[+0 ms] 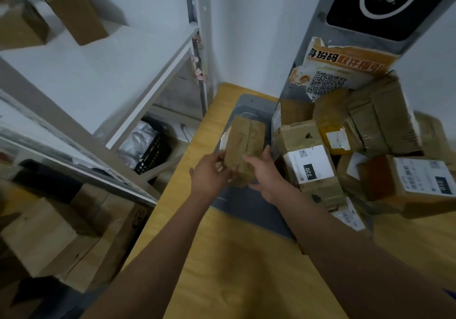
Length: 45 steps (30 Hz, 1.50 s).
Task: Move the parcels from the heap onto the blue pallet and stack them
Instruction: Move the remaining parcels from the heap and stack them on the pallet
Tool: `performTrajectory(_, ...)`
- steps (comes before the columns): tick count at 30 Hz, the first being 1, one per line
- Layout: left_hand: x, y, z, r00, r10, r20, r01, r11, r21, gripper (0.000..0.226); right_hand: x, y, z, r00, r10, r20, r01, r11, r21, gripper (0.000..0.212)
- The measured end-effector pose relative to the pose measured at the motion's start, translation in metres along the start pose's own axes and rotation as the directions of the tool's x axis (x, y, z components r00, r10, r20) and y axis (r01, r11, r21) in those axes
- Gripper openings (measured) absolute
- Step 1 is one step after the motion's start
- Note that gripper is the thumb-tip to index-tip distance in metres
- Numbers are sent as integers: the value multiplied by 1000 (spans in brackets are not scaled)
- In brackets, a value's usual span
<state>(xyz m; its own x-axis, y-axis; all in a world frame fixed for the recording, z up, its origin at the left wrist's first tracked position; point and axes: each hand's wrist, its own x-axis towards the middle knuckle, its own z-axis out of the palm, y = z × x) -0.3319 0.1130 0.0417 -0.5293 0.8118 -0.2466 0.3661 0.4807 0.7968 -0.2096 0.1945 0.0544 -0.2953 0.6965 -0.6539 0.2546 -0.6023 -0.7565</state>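
- The left hand (209, 175) grips the near left corner of a brown taped parcel (244, 141), fingers curled round its edge.
- The right hand (265, 173) holds the same parcel at its near right side, thumb up along the top face and palm against the cardboard.
- The brown taped parcel is held between both hands, tilted, with its far end pointing away from the person; a white label shows at its left edge.
- Below the parcel lies a grey mat (246, 210) on a yellow wooden table (234, 269).
- Just right of the hands sits the heap of parcels (370, 126), piled unevenly on the table.
- In the heap, a box with a white label marked 220 (309, 165) lies nearest the right hand, a yellow parcel (330, 126) sits behind it, and a box marked 010 (419, 183) lies further right.
- Behind the heap, a torn orange poster with a QR code (345, 69) hangs on a grey post, under a black device with a white ring (387, 0).
- To the left stands a white shelf rack (98, 71) with cardboard boxes (71, 7) on its upper board.
- A black crate (153, 148) sits low beneath the rack.
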Motion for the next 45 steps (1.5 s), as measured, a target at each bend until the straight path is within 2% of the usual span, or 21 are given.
performTrajectory(3,-34,-25,15,1000,17,-24,-21,978,-206,50,-11,12,1,999,-8,-38,8,1000,-18,95)
performTrajectory(6,-64,-27,18,992,98,-75,-114,959,-258,22,-26,25,-1,999,13,-31,-16,995,-101,101)
performTrajectory(9,-85,-19,14,996,79,-42,-89,943,-322,33,-47,37,-6,999,43,-8,-44,994,-101,99)
performTrajectory(13,-100,-12,7,993,118,20,-106,946,-306,32,-72,47,-20,999,28,-24,-30,994,-109,103)
performTrajectory(16,-107,1,-8,968,207,-142,-232,954,-188,33,-97,44,-37,1000,-3,18,4,998,-62,72)
performTrajectory(18,-104,9,-20,953,221,-205,-246,964,-102,42,-116,41,-53,995,-31,90,38,996,-77,58)
performTrajectory(21,-102,28,-32,979,150,-137,-172,972,-159,60,-140,42,-75,980,-91,175,107,991,-81,49)
performTrajectory(24,-120,54,-27,978,175,-111,-187,977,-104,47,-161,46,-97,971,-145,188,151,988,-19,57)
performTrajectory(28,-161,84,3,960,225,-165,-227,974,3,27,-194,54,-139,969,-234,83,219,964,153,32)
performTrajectory(30,-184,94,23,949,218,-226,-220,975,16,10,-213,60,-167,957,-290,4,282,933,226,45)
performTrajectory(33,-224,115,55,945,185,-268,-183,983,31,24,-247,72,-206,924,-376,-69,381,887,261,59)
performTrajectory(37,-276,129,99,966,127,-226,-121,992,41,39,-288,106,-258,891,-422,-166,452,859,241,46)
performTrajectory(38,-291,131,110,971,121,-208,-120,993,20,43,-297,116,-272,891,-417,-180,451,861,236,40)
performTrajectory(40,-321,134,131,983,124,-137,-131,991,-42,37,-313,138,-300,896,-401,-194,436,876,205,32)
performTrajectory(43,-368,139,161,994,81,-75,-95,975,-202,50,-338,170,-340,894,-382,-233,422,893,155,25)
performTrajectory(45,-393,142,180,998,21,-65,-41,945,-326,43,-355,189,-365,905,-340,-257,394,897,201,29)
